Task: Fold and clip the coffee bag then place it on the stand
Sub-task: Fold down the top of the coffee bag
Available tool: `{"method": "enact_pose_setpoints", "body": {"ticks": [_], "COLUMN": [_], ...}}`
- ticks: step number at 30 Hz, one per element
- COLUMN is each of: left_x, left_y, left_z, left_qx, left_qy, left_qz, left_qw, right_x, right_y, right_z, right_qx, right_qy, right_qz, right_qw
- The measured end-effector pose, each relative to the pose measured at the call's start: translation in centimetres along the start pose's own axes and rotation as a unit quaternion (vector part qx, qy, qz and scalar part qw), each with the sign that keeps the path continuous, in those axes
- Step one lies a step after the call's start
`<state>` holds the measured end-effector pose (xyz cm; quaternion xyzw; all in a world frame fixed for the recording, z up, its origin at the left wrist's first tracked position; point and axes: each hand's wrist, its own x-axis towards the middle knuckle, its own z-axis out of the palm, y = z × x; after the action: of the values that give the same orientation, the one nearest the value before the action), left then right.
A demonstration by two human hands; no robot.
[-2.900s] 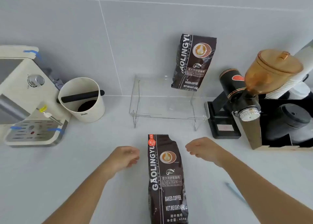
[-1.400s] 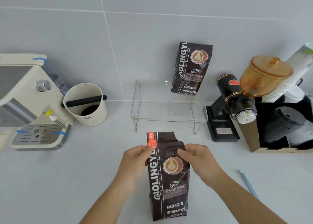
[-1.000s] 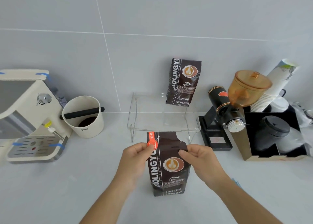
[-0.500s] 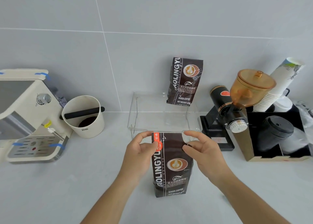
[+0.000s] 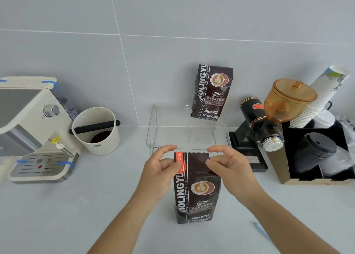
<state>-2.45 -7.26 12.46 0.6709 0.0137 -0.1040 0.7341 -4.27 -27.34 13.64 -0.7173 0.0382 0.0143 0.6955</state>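
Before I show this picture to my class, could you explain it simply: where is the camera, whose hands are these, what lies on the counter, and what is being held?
There is no machine here. The camera sits on a person's head, looking forward and down at their own bare hands.

The left hand and right hand pinch the top corners of a dark coffee bag standing upright on the grey counter. Its top is not yet folded.

Behind it is a clear stand with a second coffee bag on it. At the left are an espresso machine and a white bin with coffee grounds inside. At the right are a grinder, stacked paper cups and black lids.

A thin blue object lies near the right forearm; I cannot tell what it is.
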Motion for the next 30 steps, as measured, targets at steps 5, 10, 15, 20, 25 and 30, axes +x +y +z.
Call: {"method": "enact_pose_setpoints", "body": {"ticks": [5, 10, 15, 20, 25, 30], "left_x": [0.0, -0.1, -0.4, -0.1, 0.1, 0.4], "left_y": [-0.2, 0.0, 0.4, 0.9, 0.8, 0.2], "left_z": [-0.3, -0.5, -1.0, -1.4, -1.7, -2.1], "left_qx": [0.007, 0.112, 0.272, 0.336, 0.37, 0.337], "left_qy": [-0.008, -0.033, -0.031, -0.026, -0.05, -0.067], "left_qz": [0.019, 0.081, 0.145, 0.187, 0.219, 0.198], "left_qw": [1.0, 0.99, 0.951, 0.923, 0.901, 0.918], "right_x": [0.2, 0.0, -0.1, -0.1, -0.3, -0.3], "right_y": [0.2, 0.3, -0.1, -0.4, -0.7, -0.7], "right_z": [0.1, 0.0, -0.1, 0.1, 0.0, 0.0], "right_qx": [-0.002, -0.042, -0.113, -0.226, -0.3, -0.311], "right_qy": [0.016, 0.005, -0.029, -0.01, -0.03, -0.043], "right_qz": [0.01, 0.021, 0.006, -0.019, -0.056, -0.082], "right_qw": [1.0, 0.999, 0.993, 0.974, 0.952, 0.946]}}
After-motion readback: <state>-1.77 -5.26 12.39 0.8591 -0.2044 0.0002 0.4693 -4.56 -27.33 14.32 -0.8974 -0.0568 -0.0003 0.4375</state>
